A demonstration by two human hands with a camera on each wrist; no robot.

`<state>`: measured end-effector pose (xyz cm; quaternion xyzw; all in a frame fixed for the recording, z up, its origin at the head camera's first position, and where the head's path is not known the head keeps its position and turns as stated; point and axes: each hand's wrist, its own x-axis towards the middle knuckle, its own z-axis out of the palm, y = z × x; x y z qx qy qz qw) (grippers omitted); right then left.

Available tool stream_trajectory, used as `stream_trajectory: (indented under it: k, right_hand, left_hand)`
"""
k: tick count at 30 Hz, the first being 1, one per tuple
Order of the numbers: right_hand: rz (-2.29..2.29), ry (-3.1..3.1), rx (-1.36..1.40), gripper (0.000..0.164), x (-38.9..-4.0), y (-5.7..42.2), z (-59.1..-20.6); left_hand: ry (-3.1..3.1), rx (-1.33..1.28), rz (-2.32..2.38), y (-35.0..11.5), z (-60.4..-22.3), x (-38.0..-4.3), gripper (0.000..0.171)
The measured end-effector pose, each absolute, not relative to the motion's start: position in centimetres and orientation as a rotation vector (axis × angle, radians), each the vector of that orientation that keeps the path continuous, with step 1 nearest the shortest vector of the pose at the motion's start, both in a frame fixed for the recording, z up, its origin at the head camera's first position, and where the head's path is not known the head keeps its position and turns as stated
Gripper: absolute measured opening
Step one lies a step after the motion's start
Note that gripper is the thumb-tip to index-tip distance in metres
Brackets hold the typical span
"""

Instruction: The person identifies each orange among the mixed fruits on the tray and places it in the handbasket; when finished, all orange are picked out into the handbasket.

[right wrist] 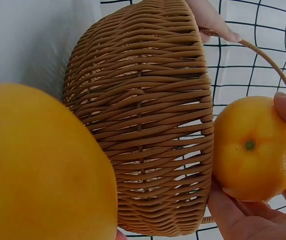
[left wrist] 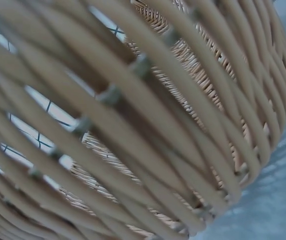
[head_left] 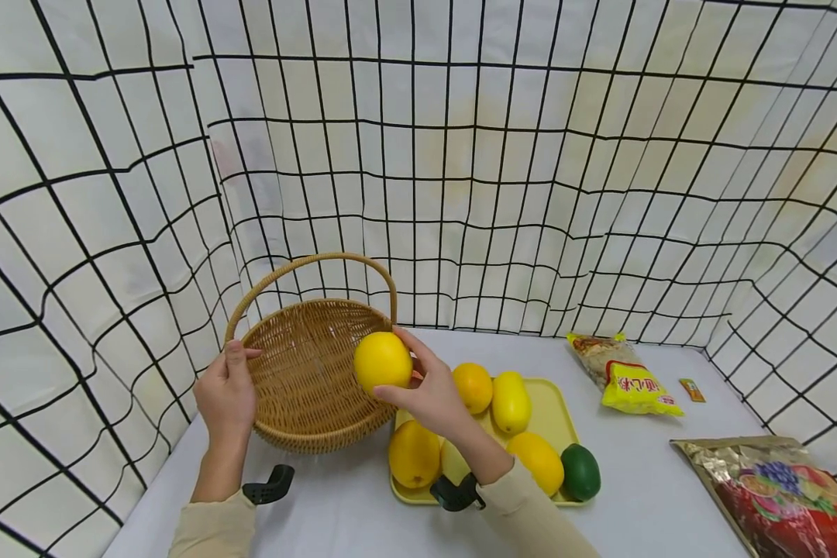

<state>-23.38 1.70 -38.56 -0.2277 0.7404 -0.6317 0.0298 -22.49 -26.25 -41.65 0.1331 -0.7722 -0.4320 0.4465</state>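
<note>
My left hand [head_left: 229, 391] grips the brown wicker basket [head_left: 310, 368] at its left rim, by the foot of the arched handle [head_left: 314, 260]. The basket's opening is tilted toward me; its woven side [left wrist: 132, 120] fills the left wrist view. My right hand [head_left: 435, 391] holds an orange [head_left: 382, 363] between thumb and fingers, over the basket's right rim. In the right wrist view, the green stem end of the orange [right wrist: 253, 147] shows beside the basket rim. A large yellow-orange fruit [right wrist: 42, 170] looms close on that view's left.
A yellow tray [head_left: 554, 407] right of the basket bears another orange [head_left: 472, 387], several yellow fruits [head_left: 511, 403] and a dark green fruit [head_left: 580, 473]. Farther right lie a yellow snack bag [head_left: 631, 384], a small packet [head_left: 692, 390] and a large red-and-gold bag [head_left: 788, 496]. Black netting over white cloth surrounds the table.
</note>
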Motion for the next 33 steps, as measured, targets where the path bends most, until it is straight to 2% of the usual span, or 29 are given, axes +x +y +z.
stream_trajectory:
  k: [33]
  right_hand:
    - [-1.159,2.318,-0.923,0.073,-25.3,-3.7,-38.6]
  left_hand:
    - [-1.861,0.261,-1.008,-25.8,-41.6,-22.5,0.063]
